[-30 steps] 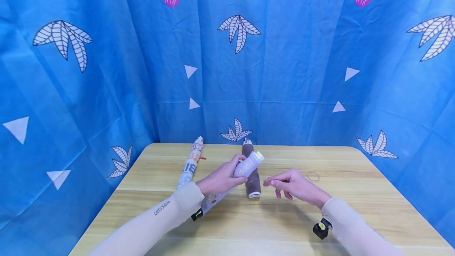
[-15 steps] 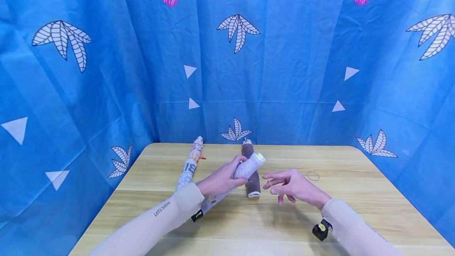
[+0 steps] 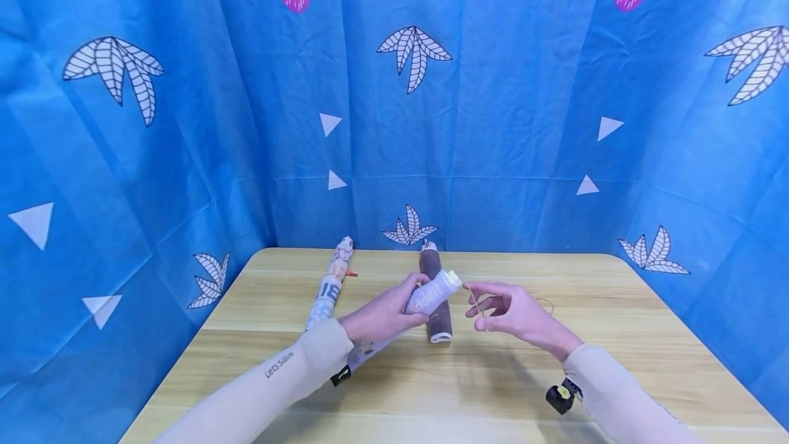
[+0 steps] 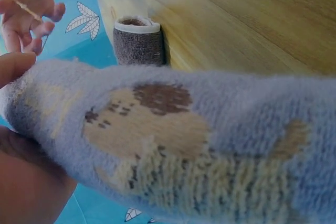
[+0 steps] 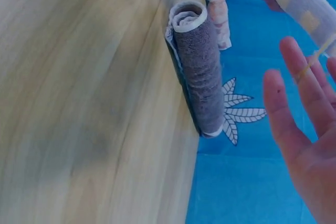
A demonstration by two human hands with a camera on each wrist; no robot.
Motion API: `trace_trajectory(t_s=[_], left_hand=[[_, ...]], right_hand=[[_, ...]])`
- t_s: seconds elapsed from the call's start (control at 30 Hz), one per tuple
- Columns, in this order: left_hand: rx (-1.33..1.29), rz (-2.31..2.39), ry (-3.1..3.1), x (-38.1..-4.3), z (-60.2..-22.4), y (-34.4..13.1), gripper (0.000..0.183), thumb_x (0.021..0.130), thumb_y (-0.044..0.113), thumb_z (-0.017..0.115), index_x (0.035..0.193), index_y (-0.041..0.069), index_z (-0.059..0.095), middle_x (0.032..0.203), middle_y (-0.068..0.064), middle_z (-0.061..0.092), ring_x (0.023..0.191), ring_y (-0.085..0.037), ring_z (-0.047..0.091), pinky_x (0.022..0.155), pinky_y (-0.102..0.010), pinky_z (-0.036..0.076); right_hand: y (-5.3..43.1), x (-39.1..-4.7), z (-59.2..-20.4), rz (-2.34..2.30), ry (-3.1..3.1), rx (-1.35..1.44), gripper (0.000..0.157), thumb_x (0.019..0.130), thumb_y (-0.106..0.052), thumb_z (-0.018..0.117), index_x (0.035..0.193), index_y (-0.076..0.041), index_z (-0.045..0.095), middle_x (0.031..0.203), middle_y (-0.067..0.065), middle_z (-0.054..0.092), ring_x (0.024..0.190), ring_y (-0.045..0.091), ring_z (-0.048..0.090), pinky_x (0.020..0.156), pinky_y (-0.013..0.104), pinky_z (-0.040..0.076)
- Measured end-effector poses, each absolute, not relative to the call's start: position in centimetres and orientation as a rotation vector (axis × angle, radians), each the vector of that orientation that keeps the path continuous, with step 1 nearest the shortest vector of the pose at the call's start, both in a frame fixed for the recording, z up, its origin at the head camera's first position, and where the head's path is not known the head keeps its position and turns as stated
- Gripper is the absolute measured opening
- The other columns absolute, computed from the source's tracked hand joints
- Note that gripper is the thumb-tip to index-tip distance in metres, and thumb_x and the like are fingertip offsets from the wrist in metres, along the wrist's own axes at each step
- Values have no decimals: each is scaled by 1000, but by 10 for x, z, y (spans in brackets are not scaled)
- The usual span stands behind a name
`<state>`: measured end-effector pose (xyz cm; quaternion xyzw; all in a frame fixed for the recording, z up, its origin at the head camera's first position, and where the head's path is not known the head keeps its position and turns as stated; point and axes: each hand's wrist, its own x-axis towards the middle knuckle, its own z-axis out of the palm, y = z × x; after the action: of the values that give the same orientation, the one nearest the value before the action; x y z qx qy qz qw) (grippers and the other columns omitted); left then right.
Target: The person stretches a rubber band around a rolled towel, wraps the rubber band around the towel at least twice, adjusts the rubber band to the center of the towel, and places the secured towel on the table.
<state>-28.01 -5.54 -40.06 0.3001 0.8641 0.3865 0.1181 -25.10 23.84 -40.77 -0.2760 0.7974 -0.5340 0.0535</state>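
Observation:
My left hand (image 3: 382, 314) grips a rolled lavender towel (image 3: 431, 295), its fingers and thumb around the upper part. The roll tilts up to the right, and a knitted-looking animal pattern shows on the lavender towel (image 4: 152, 124) in the left wrist view. Close to its upper end, my right hand (image 3: 518, 312) holds a thin yellowish rubber band (image 3: 477, 303) stretched across spread fingers. In the right wrist view the rubber band (image 5: 317, 57) crosses a finger near the roll's end. Behind the lavender roll, a brown rolled towel (image 3: 440, 324) lies on the table.
A white patterned rolled towel (image 3: 329, 290) lies on the left of the wooden table (image 3: 585, 279), a small orange piece (image 3: 351, 273) beside it. Another rubber band (image 3: 547, 303) lies partly hidden behind my right hand. A blue printed curtain (image 3: 518, 122) surrounds the table's back and sides.
My right hand has risen slightly toward the upper end of the lavender towel, and its fingers have spread, stretching the rubber band. My left hand keeps its grip, the roll's end dipping slightly.

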Motion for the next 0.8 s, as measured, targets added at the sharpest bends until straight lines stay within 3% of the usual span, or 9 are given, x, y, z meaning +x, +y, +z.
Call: trace_trajectory(t_s=[0.23,0.5,0.63,0.8], left_hand=[[895,1091,2511,-276,-401,-52,57,99,28,65,144,38,33,133,2,54,111,-14,58,89,-40,54],[977,1003,2531,-271,-403,-48,60,97,29,67,143,46,33,130,2,57,102,-11,60,81,-34,53],[1083,955,2540,-268,-402,-47,60,97,32,67,143,50,32,126,2,59,100,-9,60,80,-29,52],[1099,924,2536,-266,-402,-45,58,95,44,67,141,56,33,127,7,59,103,-9,58,84,-30,52]], right_hand=[[238,-253,-399,-1658,2449,-857,70,88,-15,78,149,-3,44,131,25,61,113,38,66,84,33,59],[231,-255,-391,-1528,2612,-938,75,81,-23,84,146,-7,50,135,14,59,112,26,67,92,43,56],[224,-256,-391,-1507,2604,-997,78,79,-21,86,146,-5,49,132,14,58,110,26,67,90,38,57],[213,-254,-392,-1453,2617,-988,76,79,-23,87,145,-10,51,135,8,56,108,22,66,91,33,55]])
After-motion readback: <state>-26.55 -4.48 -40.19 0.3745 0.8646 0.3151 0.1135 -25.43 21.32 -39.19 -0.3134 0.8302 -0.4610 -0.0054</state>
